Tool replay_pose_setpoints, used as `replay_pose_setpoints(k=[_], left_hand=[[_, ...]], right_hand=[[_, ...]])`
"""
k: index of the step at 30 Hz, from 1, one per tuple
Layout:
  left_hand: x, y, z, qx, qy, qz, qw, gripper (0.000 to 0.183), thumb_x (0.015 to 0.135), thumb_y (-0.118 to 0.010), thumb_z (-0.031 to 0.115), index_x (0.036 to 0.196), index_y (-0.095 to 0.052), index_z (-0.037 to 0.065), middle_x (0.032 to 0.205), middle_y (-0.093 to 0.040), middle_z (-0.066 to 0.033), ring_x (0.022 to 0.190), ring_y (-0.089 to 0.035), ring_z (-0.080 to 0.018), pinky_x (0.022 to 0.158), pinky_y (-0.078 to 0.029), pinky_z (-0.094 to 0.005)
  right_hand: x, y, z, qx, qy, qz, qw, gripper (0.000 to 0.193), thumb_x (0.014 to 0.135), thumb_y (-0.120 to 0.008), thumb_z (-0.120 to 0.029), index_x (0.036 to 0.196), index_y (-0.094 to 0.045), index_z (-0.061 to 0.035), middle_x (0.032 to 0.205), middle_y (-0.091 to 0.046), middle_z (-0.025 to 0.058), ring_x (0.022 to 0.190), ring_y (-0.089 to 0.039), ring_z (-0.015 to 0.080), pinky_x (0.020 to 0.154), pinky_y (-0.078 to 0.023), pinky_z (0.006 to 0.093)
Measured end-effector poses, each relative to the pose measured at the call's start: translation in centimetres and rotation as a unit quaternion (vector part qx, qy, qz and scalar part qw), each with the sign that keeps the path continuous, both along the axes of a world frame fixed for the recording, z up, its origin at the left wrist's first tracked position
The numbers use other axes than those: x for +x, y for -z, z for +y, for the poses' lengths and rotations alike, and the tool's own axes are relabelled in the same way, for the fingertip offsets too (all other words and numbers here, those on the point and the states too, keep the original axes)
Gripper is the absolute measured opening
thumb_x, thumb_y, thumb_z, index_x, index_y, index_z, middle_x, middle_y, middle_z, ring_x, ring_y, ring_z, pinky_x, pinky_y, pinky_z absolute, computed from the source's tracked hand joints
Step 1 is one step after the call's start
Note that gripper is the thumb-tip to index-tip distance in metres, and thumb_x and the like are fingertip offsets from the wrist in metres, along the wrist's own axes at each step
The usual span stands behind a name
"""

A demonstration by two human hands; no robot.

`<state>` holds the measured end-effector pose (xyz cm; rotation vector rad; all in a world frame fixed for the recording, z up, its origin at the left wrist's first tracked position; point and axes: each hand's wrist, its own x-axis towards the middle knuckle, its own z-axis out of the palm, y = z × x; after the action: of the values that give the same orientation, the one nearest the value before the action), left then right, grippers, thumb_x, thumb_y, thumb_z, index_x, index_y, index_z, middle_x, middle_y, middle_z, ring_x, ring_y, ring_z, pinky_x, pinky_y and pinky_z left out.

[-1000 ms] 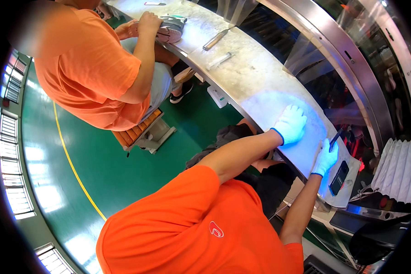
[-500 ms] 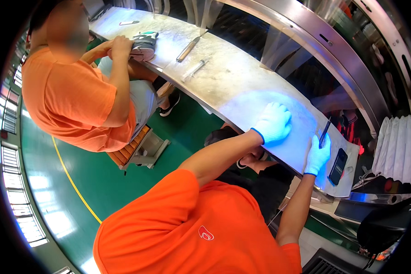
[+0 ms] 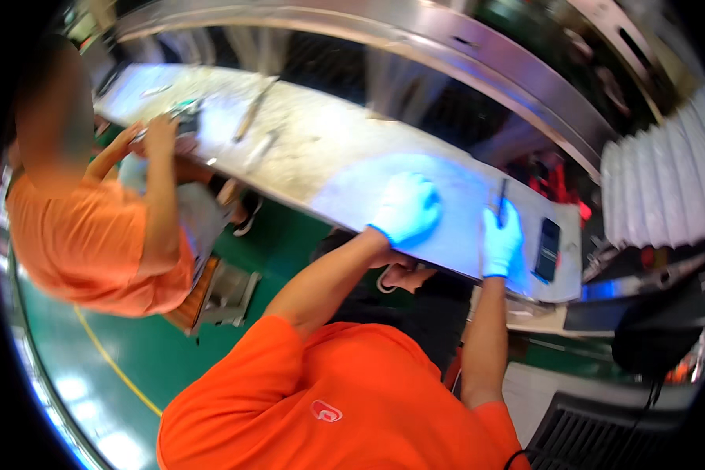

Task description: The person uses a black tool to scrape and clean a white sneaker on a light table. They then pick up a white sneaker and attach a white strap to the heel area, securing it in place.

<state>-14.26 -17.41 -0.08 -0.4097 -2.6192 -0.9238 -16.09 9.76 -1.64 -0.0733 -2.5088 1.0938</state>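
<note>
My left hand (image 3: 407, 207), in a white glove lit blue, rests on the pale worktable (image 3: 345, 168) with its fingers curled under. Whatever it may hold is hidden. To its right, my right hand (image 3: 501, 243), gloved the same way, grips a slim dark pen-like tool (image 3: 502, 192) that points up and away from me. The tool's exact kind is too blurred to tell. A dark phone (image 3: 547, 251) lies on the table just right of my right hand.
At the left, a seated person in orange (image 3: 102, 243) handles a grey shoe (image 3: 188, 124). A wooden-handled tool (image 3: 252, 113) and a pale, slender item (image 3: 260, 149) lie on the table between us. A metal frame (image 3: 415, 39) runs behind, and a white ribbed duct (image 3: 662, 188) stands at right.
The whole view has swung, so the table and both hands appear farther left. My left hand stays on the table, and my right hand still grips the dark tool.
</note>
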Motion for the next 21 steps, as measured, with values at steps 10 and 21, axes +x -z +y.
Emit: replay_pose_setpoints(k=[10,21], left_hand=[[0.5,-1.2,0.5,0.009,0.03,0.036,0.999,0.024,0.089,-0.08,0.027,0.101,-0.081,0.006,0.107,-0.077,-0.0175,0.108,-0.069,-0.0437,0.096,-0.055,-0.0536],[-6.9,-14.4,9.3,0.049,0.214,0.234,0.947,0.038,0.087,-0.085,0.02,0.122,-0.078,0.005,0.131,-0.074,-0.0212,0.122,-0.071,-0.0448,0.103,-0.059,-0.0513]], right_hand=[[2.8,-2.4,2.5,0.139,0.101,-0.051,0.984,0.066,0.095,-0.082,-0.03,0.153,-0.063,-0.0066,0.134,-0.072,0.0236,0.12,-0.072,0.0448,0.105,-0.057,0.0535],[1.1,1.3,7.1,0.256,0.103,0.154,0.949,0.026,0.093,-0.069,-0.012,0.118,-0.076,-0.0133,0.113,-0.075,0.009,0.106,-0.071,0.0369,0.091,-0.056,0.0519]])
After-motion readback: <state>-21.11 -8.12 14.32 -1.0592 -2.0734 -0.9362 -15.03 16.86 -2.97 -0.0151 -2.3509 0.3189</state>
